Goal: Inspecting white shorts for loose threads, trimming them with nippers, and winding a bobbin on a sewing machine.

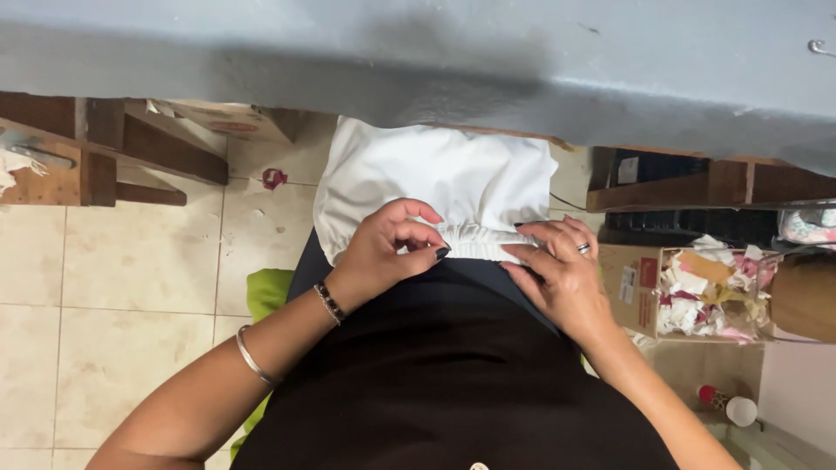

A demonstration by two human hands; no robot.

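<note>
At the right edge of the scene, on the floor beside the person's lap, an open cardboard box (644,287) holds a heap of white, pink and tan fabric scraps (710,296), piled up to its rim. In the middle, a white garment (435,178) hangs from the near edge of the grey desk (418,52) down onto the lap, its gathered elastic band (475,241) lying across the dark skirt. The left hand (392,248) is curled, thumb and fingertips pinching the left part of the band (dark nails, a beaded bracelet and a metal bangle on that arm). The right hand (562,270) lies flatter, fingers spread and pressing the right end of the band, a ring on one finger. Both forearms angle inward from the near corners. Further left, a wooden frame (96,157) stands on the tiled floor.
</note>
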